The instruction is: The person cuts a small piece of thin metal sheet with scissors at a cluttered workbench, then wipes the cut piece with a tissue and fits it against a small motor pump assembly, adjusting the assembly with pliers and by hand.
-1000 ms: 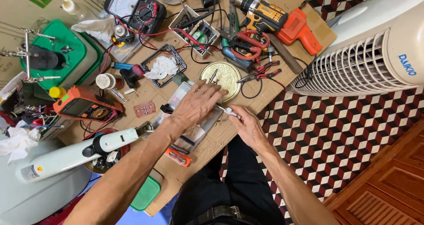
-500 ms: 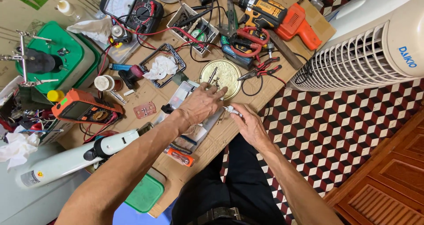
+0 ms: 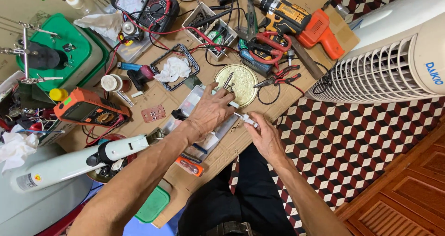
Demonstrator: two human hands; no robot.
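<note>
A crowded worktop (image 3: 153, 97) carries one clear plastic case (image 3: 204, 129), lying just below the one round brass tray (image 3: 243, 80). The left hand (image 3: 211, 111) presses flat on the case, fingers spread. The right hand (image 3: 264, 136), right of the case, pinches one small white part (image 3: 249, 120). The part could slip and drop off the worktop's edge. Two multimeters sit left of the tray.

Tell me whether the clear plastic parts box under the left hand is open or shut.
Cannot tell. The left hand lies flat over the clear plastic parts box, hiding any lid; only pale compartments show through its wall.
</note>
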